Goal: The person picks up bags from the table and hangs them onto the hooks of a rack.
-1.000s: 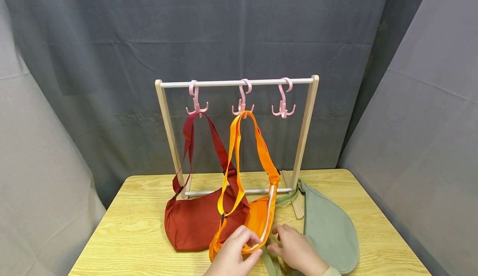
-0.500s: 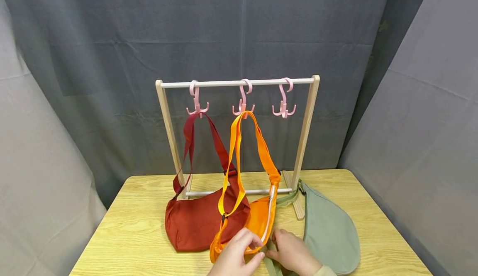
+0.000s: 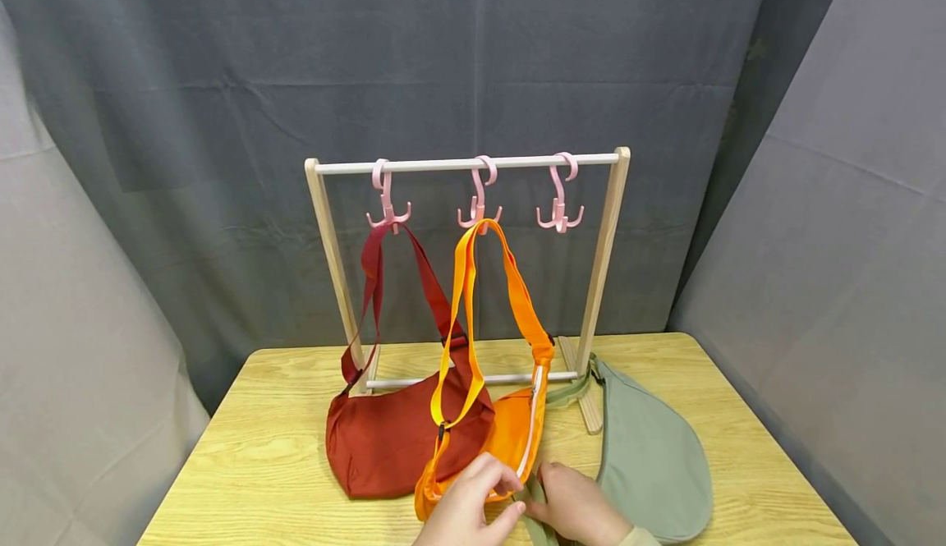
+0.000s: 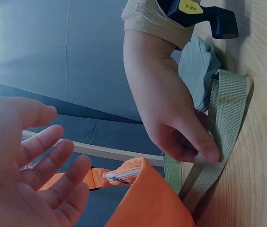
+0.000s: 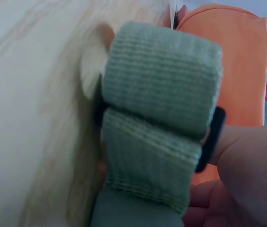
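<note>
A sage-green shoulder bag [image 3: 654,456] lies at the right of the table. My right hand [image 3: 576,503] pinches its webbing strap [image 4: 229,101] between thumb and curled fingers. In the right wrist view the strap, with a black buckle [image 5: 214,137], fills the middle. My left hand [image 3: 473,505] is in front of the orange bag [image 3: 510,435], its fingers loosely bent and nothing between them in the left wrist view. The orange bag's strap is on the middle pink hook [image 3: 479,201]. A dark red bag [image 3: 395,447] hangs by its strap from the left pink hook [image 3: 388,201].
The wooden rack [image 3: 606,242] with a white top bar [image 3: 429,166] stands at the back of the wood-grain table [image 3: 244,447]. A third pink hook [image 3: 559,201] hangs at the right, bearing no bag. Grey cloth [image 3: 222,119] surrounds the table.
My right hand has moved slightly left and down onto the green strap, and its fingers have closed on it. My left hand has shifted slightly right. The hanging bags stay in place.
</note>
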Demonstrator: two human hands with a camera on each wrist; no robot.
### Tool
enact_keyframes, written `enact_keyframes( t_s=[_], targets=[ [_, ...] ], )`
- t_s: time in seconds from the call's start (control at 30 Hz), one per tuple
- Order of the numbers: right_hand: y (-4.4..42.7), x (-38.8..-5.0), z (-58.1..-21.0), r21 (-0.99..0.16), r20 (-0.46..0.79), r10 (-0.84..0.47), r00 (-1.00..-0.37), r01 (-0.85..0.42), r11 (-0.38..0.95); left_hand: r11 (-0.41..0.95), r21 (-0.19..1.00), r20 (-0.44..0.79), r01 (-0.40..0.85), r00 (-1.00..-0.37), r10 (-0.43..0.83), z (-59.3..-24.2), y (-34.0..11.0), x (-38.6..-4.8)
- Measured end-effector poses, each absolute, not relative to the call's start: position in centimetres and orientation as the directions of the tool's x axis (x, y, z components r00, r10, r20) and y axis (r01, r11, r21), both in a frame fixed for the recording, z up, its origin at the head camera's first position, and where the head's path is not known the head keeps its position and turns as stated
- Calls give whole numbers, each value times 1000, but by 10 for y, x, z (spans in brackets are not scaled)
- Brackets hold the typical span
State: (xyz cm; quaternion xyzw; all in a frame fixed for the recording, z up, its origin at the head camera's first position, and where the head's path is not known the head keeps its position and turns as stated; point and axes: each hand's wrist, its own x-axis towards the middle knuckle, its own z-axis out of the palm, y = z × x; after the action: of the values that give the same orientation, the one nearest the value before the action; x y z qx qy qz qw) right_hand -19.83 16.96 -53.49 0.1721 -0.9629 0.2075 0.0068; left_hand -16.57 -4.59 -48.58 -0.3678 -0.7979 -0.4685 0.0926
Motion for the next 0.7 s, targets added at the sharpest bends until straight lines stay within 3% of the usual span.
enact_keyframes(
  t_s=[0.43, 0.7],
  targets=[
    [167, -198, -540, -407, 87, -360, -929, -363, 838, 293, 704, 465, 647, -732, 497, -488, -47, -164],
    [171, -199, -539, -491, 70, -349, -935, -337, 804, 290, 722, 443, 628, -742, 504, -487, -48, -164]
  ],
)
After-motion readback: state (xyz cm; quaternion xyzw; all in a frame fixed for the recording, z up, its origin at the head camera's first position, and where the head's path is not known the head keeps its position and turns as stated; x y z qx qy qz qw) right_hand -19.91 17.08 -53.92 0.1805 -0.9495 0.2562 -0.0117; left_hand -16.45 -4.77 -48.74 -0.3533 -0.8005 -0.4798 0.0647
